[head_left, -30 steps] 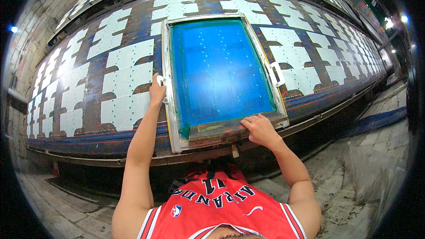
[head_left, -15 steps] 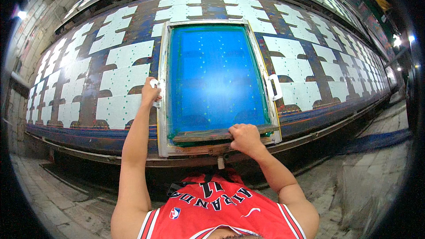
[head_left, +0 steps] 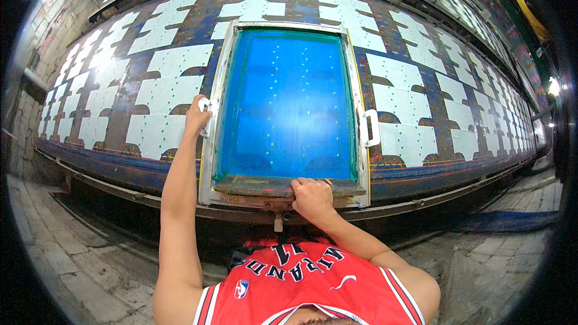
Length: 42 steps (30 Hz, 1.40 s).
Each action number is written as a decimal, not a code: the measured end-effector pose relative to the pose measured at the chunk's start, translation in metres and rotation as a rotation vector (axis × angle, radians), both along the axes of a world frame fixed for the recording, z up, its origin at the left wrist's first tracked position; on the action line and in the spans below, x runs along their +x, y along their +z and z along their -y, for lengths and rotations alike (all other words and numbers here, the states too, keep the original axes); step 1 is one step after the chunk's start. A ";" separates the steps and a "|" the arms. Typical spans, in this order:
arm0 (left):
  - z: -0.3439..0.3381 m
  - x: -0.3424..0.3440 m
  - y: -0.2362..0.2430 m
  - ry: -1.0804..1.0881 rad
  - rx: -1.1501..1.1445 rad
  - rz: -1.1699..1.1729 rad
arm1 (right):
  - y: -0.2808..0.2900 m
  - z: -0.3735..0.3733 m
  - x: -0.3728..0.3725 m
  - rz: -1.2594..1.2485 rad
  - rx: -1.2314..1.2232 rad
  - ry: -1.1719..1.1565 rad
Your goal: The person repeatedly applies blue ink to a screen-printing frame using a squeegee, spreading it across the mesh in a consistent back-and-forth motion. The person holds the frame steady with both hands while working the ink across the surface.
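A screen-printing frame [head_left: 206, 174] with blue mesh [head_left: 289, 114] and a green border lies on the long table in front of me. My left hand [head_left: 196, 117] is closed around the white handle [head_left: 205, 105] on the frame's left side. Along the inner near edge of the screen rests a wooden squeegee [head_left: 259, 187], spanning almost its full width. My right hand [head_left: 312, 197] is wrapped over the squeegee right of its middle. Rows of small pale dots and darker curved shapes show through the mesh.
White cut panels [head_left: 404, 108] with green dots lie in rows on the dark printing table [head_left: 162, 171], left, right and beyond the frame. The frame's right white handle [head_left: 372, 128] is free. Paved floor [head_left: 90, 253] lies below the table edge. Another panel-covered table stands behind.
My view has tilted and shifted slightly, so the frame sits a little further left. My right hand and the squeegee appear lower and further left. Both hands keep their holds.
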<state>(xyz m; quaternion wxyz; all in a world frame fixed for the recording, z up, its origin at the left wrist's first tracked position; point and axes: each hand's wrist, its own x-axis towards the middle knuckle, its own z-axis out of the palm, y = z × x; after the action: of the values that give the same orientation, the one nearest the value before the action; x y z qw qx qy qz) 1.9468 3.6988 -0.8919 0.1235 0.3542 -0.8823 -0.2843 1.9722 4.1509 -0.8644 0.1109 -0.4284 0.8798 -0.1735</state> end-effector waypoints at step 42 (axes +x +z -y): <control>-0.005 0.001 0.007 0.006 0.142 0.013 | -0.073 0.124 -0.242 -0.482 -0.205 -0.142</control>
<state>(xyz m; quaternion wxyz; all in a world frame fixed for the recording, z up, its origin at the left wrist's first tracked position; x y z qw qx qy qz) 1.9480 3.7037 -0.8854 0.0930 0.3665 -0.8598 -0.3433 1.7299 4.0274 -0.9377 -0.1583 -0.4034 0.8866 -0.1618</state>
